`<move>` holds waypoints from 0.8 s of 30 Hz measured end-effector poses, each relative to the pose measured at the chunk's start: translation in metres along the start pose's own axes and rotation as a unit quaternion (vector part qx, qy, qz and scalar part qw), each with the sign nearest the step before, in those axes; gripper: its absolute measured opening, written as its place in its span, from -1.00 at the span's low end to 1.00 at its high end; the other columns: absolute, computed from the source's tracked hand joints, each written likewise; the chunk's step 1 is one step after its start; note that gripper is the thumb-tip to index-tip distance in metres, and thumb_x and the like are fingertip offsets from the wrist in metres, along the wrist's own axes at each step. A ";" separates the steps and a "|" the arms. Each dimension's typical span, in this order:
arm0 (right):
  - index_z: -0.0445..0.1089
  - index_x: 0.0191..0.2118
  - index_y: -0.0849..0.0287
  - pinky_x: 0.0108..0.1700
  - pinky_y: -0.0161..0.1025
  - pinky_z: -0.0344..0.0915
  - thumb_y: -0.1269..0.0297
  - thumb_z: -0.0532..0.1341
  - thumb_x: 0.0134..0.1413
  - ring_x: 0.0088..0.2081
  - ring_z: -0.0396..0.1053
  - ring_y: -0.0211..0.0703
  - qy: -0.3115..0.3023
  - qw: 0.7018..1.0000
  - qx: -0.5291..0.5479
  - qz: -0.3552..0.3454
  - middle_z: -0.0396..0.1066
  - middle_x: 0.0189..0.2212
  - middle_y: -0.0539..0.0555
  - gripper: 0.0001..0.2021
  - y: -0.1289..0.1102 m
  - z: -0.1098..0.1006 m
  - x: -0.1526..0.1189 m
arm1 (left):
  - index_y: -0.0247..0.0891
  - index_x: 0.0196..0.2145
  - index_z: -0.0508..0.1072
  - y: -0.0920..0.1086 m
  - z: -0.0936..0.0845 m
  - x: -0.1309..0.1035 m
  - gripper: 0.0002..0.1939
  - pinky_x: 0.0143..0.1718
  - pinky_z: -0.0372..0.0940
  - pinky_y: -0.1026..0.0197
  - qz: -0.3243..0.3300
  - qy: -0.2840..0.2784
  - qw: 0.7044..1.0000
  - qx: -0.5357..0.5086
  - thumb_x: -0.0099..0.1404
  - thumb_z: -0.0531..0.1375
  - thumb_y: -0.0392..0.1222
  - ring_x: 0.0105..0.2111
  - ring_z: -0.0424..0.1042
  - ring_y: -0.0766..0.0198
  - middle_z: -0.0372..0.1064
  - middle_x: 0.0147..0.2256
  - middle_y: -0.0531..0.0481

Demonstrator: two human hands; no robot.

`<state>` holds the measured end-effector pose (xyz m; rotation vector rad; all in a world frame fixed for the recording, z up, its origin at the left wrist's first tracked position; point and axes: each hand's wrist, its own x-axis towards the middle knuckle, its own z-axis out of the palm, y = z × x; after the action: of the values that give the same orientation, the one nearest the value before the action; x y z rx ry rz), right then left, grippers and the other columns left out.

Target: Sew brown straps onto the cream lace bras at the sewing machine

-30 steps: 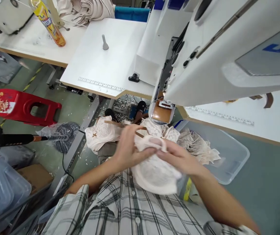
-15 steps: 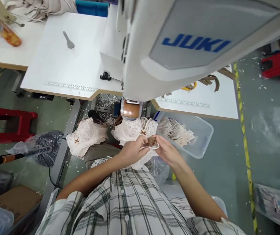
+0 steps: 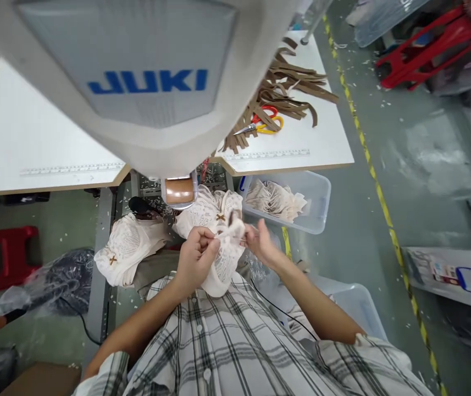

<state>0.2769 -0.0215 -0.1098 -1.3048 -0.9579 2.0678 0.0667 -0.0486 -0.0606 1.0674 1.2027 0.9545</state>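
Observation:
A cream lace bra [image 3: 222, 269] with a small brown bow hangs in front of my lap, below the sewing machine head. My left hand [image 3: 197, 257] is closed, thumb and fingers pinching the bra's pale strap or edge band. My right hand [image 3: 263, 245] is at the other side of that strap, fingertips closed on it and slightly blurred, thumb raised. Between the hands the strap is looped and smeared by motion. A second cream lace bra [image 3: 130, 250], also with a brown bow, lies to the left of my left hand.
The sewing machine head [image 3: 144, 71] looms over the work, with a brown-faced part [image 3: 178, 191] beneath. Scissors [image 3: 260, 125] and brown strips [image 3: 293, 82] lie on the white table [image 3: 330, 140]. A clear bin [image 3: 320, 206] holds cream pieces. A red stool [image 3: 8, 247] stands left.
The view has swung to the right, bringing the scissors and strips into sight. My hands have moved slightly apart, and the brown piece between my fingers no longer shows clearly.

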 end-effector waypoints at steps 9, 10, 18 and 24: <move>0.42 -0.38 0.18 -0.21 -0.22 0.38 -0.27 0.26 0.02 -0.33 0.42 -0.18 -0.048 0.990 0.102 -0.083 0.44 -0.44 0.03 -0.49 -0.019 0.012 0.007 | -0.21 -0.20 0.30 0.001 0.004 0.006 -0.82 -0.47 0.09 0.33 -0.041 -0.142 0.984 0.096 0.39 0.13 -0.04 -0.51 0.21 0.38 0.26 -0.48 0.13; 0.41 -0.37 0.17 -0.27 -0.26 0.37 -0.25 0.25 0.05 -0.38 0.40 -0.22 -0.024 0.987 0.130 -0.095 0.41 -0.48 -0.01 -0.51 -0.025 0.008 0.008 | -0.20 -0.17 0.31 -0.001 0.003 0.008 -0.81 -0.45 0.11 0.32 -0.040 -0.144 0.981 0.126 0.39 0.12 -0.04 -0.49 0.23 0.36 0.29 -0.46 0.12; 0.37 -0.30 0.12 -0.39 -0.42 0.41 0.04 0.37 0.08 -0.54 0.27 -0.39 0.205 0.931 0.231 -0.195 0.13 -0.62 -0.18 -0.72 -0.077 -0.081 -0.014 | -0.20 -0.50 0.29 -0.007 -0.049 0.017 -0.61 -0.44 0.05 0.25 -0.022 -0.277 0.878 0.390 0.44 -0.03 -0.01 -0.50 0.23 0.27 0.23 -0.55 0.09; 0.26 -0.38 0.13 -0.53 -0.53 0.31 0.19 0.35 0.14 -0.66 0.10 -0.49 0.329 0.868 0.300 -0.222 0.03 -0.66 -0.23 -0.74 -0.093 -0.133 -0.006 | -0.17 -0.24 0.52 -0.011 -0.109 0.012 -0.65 -0.22 0.32 0.20 -0.114 -0.233 0.904 0.338 0.39 0.03 0.06 -0.22 0.47 0.10 0.53 -0.27 -0.06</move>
<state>0.4052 0.0708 -0.0722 -1.1648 -0.2280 1.2532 -0.0403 -0.0269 -0.0787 1.5459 1.2335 0.0508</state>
